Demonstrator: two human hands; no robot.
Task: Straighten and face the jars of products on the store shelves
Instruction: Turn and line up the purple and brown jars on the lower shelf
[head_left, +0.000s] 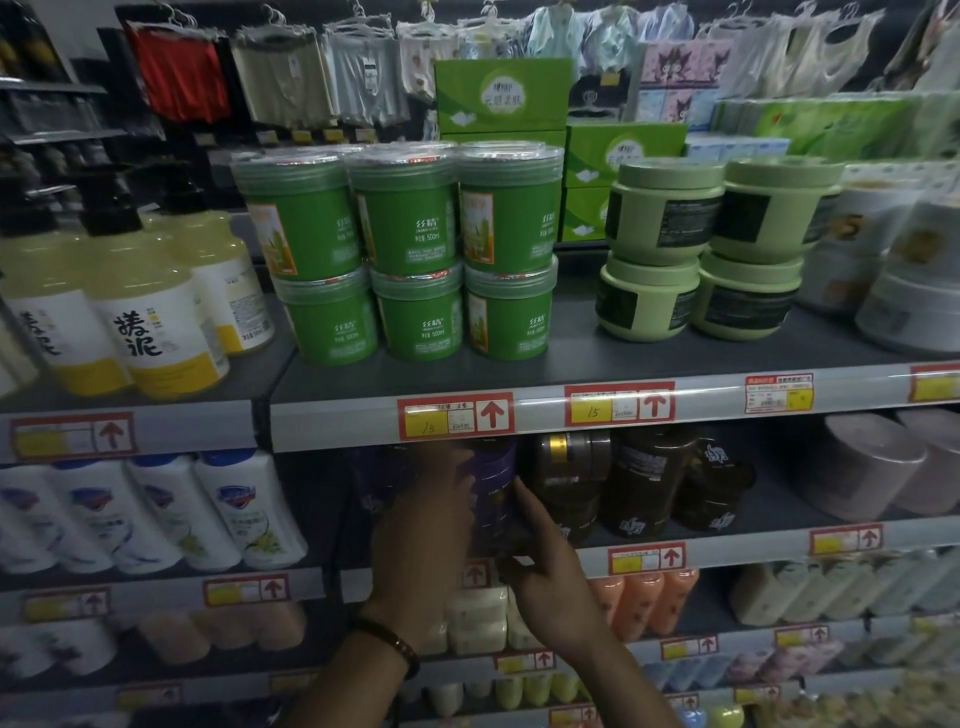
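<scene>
Purple jar (493, 493): second shelf down, at the front edge, just left of the brown jars (644, 483). Left hand (421, 525) wraps its left side with the fingers curled round it. Right hand (545, 577) has the index finger laid up the right flank and the thumb at the base. Best approach, I'd say: twist in place, keep the base flat on the shelf (743, 553), stop with the label square to the aisle and flush with its neighbours. Jar is dark, glossy, round. Label is blurred, so can't tell its facing.

Glossy plastic green jars (410, 223) under crinkled clear film (511, 156); matt, smooth pale tubs (665, 218). Shiny purple jar (493, 486), translucent plastic brown jars (641, 483). Matt grey metal shelf (571, 361).
</scene>
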